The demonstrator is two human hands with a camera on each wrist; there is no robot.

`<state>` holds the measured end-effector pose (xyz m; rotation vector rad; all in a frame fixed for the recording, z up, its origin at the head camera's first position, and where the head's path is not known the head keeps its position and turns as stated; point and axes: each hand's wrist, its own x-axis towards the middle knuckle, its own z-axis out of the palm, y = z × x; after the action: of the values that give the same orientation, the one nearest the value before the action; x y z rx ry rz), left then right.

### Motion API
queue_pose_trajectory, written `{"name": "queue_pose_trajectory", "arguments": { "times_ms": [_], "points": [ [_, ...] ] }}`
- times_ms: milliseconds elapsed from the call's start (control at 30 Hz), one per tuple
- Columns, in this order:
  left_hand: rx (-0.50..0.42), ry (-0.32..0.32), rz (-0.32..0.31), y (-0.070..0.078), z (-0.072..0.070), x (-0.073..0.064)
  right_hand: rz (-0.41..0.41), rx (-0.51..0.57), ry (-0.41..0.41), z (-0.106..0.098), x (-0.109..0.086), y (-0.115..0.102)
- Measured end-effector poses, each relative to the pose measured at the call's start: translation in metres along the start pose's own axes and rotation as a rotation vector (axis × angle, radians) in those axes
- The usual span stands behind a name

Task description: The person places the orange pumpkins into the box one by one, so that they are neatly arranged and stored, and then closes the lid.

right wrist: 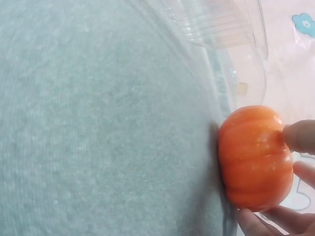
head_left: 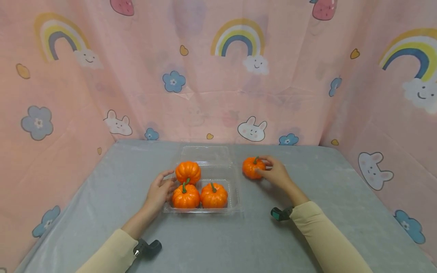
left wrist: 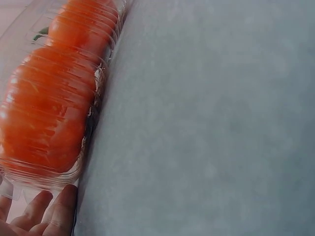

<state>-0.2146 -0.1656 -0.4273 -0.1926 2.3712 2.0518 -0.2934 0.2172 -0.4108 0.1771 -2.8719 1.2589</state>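
A grey surface is carrying a clear container. The left grip, fingers apart, is touching its left side; the right grip is clamping round an orange pumpkin to its right, while three more pumpkins are sitting inside.

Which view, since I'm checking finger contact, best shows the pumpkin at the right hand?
The right wrist view: the pumpkin appears large, with fingers against it. The head view shows it smaller, its green stem visible, right of the clear container. The left wrist view doesn't show it.
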Motion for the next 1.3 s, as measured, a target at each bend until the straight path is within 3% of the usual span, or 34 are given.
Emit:
{"name": "queue_pose_trajectory", "arguments": {
  "times_ms": [333,733,1000,1300],
  "points": [
    [0.015,-0.003,0.005,0.001,0.0,-0.001,0.034,0.034,-0.04,0.001,0.001,0.0],
    [-0.004,0.009,0.009,0.001,0.001,-0.002,0.006,0.112,-0.052,0.003,0.002,0.002],
    [0.006,0.006,-0.002,0.0,0.001,-0.001,0.035,0.098,-0.043,-0.002,-0.001,-0.004],
    [-0.004,-0.002,0.003,0.0,0.001,-0.001,-0.027,0.099,0.002,-0.01,-0.007,-0.02]
  ]
}}
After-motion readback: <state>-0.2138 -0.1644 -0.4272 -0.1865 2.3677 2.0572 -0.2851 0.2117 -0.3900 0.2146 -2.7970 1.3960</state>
